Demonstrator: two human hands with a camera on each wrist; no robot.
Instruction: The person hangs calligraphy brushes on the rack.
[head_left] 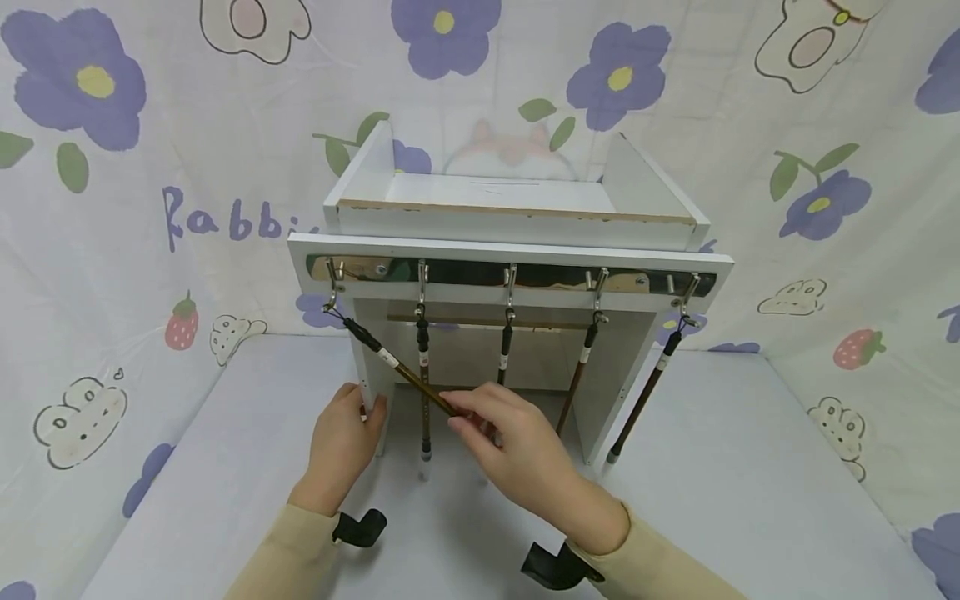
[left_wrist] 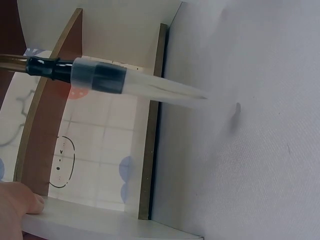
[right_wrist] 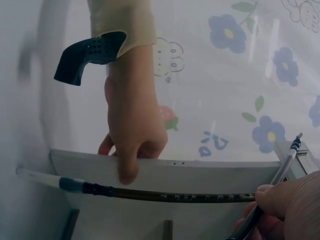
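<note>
My right hand (head_left: pixel 517 442) pinches a brown calligraphy brush (head_left: pixel 405 371) between thumb and fingers. That brush slants down from the leftmost hook (head_left: pixel 332 283), its black cord end still looped there; the hand covers its lower part. My left hand (head_left: pixel 341 442) grips the left side panel (head_left: pixel 372 367) of a white shelf unit, thumb on the inner side. More brushes (head_left: pixel 425 375) hang from the other hooks, one partly behind my right hand. In the left wrist view, a brush tip (left_wrist: pixel 165 90) is pale and pointed, with a clear sleeve at its base.
A metal hook strip (head_left: pixel 465 272) runs along the unit's front board (head_left: pixel 510 247). Above it sits an open-fronted top tray (head_left: pixel 517 221). The unit stands on a white tabletop (head_left: pixel 247 467) before a flower-patterned cloth (head_left: pixel 225 150). Black mounts (head_left: pixel 555 567) are on both wrists.
</note>
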